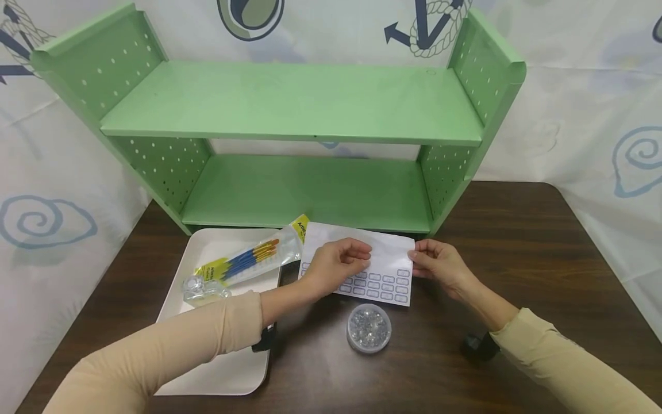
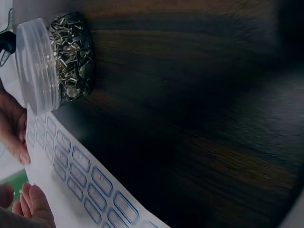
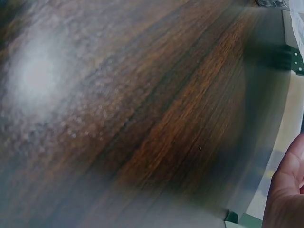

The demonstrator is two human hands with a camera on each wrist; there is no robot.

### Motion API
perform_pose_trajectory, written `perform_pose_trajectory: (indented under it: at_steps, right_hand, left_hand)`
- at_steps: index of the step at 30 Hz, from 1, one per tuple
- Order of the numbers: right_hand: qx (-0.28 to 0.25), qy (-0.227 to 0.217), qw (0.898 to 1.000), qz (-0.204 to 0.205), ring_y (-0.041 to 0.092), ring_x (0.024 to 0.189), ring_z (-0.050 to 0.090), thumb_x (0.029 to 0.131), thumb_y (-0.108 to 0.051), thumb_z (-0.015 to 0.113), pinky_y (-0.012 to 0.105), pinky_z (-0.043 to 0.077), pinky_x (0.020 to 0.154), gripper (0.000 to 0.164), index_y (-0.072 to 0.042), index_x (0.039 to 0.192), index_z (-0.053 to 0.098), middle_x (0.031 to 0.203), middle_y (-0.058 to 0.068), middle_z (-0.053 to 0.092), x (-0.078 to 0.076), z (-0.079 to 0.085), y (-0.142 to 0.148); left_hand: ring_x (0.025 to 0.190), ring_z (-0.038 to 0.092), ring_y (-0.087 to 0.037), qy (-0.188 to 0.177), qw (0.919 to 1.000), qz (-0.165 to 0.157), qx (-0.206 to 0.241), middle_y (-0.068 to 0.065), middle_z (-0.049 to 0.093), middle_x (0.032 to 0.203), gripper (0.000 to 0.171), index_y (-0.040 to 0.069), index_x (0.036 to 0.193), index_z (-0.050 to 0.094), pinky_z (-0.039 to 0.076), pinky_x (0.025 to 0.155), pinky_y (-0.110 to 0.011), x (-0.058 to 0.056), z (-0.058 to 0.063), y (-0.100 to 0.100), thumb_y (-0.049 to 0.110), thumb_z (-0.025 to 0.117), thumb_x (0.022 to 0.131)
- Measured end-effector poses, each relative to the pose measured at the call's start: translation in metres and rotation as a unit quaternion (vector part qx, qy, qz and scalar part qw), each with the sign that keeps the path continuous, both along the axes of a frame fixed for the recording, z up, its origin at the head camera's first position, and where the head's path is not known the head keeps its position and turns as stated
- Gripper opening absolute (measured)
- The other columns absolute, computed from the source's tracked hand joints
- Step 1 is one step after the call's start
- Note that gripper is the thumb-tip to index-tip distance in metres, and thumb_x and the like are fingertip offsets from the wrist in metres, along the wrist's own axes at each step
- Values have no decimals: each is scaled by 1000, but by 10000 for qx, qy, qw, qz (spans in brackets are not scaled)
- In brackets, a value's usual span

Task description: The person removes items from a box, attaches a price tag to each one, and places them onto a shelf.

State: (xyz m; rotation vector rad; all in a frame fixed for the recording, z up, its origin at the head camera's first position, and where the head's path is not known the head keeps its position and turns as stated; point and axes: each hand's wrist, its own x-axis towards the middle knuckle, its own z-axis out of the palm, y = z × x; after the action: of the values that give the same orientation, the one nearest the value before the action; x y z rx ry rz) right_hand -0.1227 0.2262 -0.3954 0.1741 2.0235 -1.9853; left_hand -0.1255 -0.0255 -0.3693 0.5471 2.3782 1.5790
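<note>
A white sheet of blue-bordered labels is held up in front of the green shelf. My right hand pinches its right edge between thumb and fingers. Over the face of the sheet is my left hand, its fingers loosely bent; whether they touch the paper is hard to tell. In the left wrist view the rows of labels show close up. Just in front of the sheet stands a clear round jar of metal thumbtacks, its lid on. Only part of the right hand shows in the right wrist view.
A green two-tier shelf stands at the back. On the left, a white tray holds a packet of paintbrushes and a small clear bottle. A dark object lies partly hidden behind the left forearm. Dark wooden tabletop extends rightward.
</note>
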Motion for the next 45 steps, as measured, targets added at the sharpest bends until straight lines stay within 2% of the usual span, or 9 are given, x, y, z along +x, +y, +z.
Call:
perform_pose_trajectory:
  at_steps: [4, 7, 13, 16, 26, 33, 38, 45]
  right_hand:
    - [-44, 2, 10000, -13, 1, 74, 67, 102, 2, 57, 17, 60, 69, 6, 2, 107, 57, 82, -8, 65, 0, 1, -2]
    - [-71, 3, 10000, -4, 1, 75, 67, 102, 1, 57, 17, 60, 69, 5, 2, 107, 57, 83, -8, 66, 0, 1, -3]
    - [-129, 36, 9999, 8, 1, 75, 67, 102, 1, 56, 17, 60, 70, 4, 1, 105, 57, 83, -8, 66, 1, 1, -4]
    - [-205, 18, 9998, -3, 1, 74, 67, 102, 2, 55, 16, 60, 69, 4, -1, 104, 57, 82, -8, 66, 2, 1, -5]
    - [-429, -95, 9990, 57, 1, 74, 68, 103, 1, 53, 17, 61, 69, 5, -3, 103, 56, 82, -8, 67, 3, 0, -6]
    - [-642, -212, 9977, 77, 2, 74, 69, 104, -1, 55, 18, 61, 69, 2, 0, 106, 55, 84, -7, 66, 4, 0, -6]
    - [-696, -240, 9972, 96, 1, 75, 69, 104, 0, 53, 18, 61, 70, 5, -3, 104, 56, 85, -7, 66, 4, 1, -7]
    - [-768, -247, 9967, 109, 2, 75, 70, 104, 1, 52, 19, 62, 71, 6, -4, 103, 55, 86, -7, 66, 3, 2, -8]
  left_hand:
    - [98, 76, -30, 219, 9988, -388, -225, -20, 77, 110, 26, -4, 118, 72, 60, 84, -22, -1, -4, 13, 2, 72, 92]
    - [90, 75, -25, 548, 9959, -608, -381, -18, 78, 103, 24, -4, 114, 73, 58, 79, -16, -3, -9, 21, 2, 73, 91]
    - [81, 67, -16, 1153, 9863, -815, -847, -13, 74, 91, 23, -3, 109, 76, 51, 73, -13, -5, -13, 34, 3, 78, 87]
    - [81, 65, -14, 1317, 9819, -818, -1088, -10, 74, 90, 23, 0, 108, 77, 51, 73, -14, -6, -13, 37, 5, 80, 86]
    - [79, 62, -12, 1812, 9701, -748, -1430, -4, 71, 87, 21, 7, 106, 80, 47, 70, -15, -4, -19, 41, 9, 82, 85]
    - [79, 63, -11, 1878, 9666, -765, -1571, -3, 71, 87, 20, 9, 107, 80, 49, 70, -17, -3, -19, 43, 9, 81, 87]
    - [81, 62, -12, 1981, 9631, -804, -1636, -2, 71, 90, 22, 11, 111, 80, 48, 71, -18, -2, -18, 43, 11, 80, 88]
    - [101, 62, -18, 2714, 9388, -733, -1990, 0, 72, 111, 22, 17, 110, 81, 52, 84, -28, -5, -18, 43, 23, 82, 88]
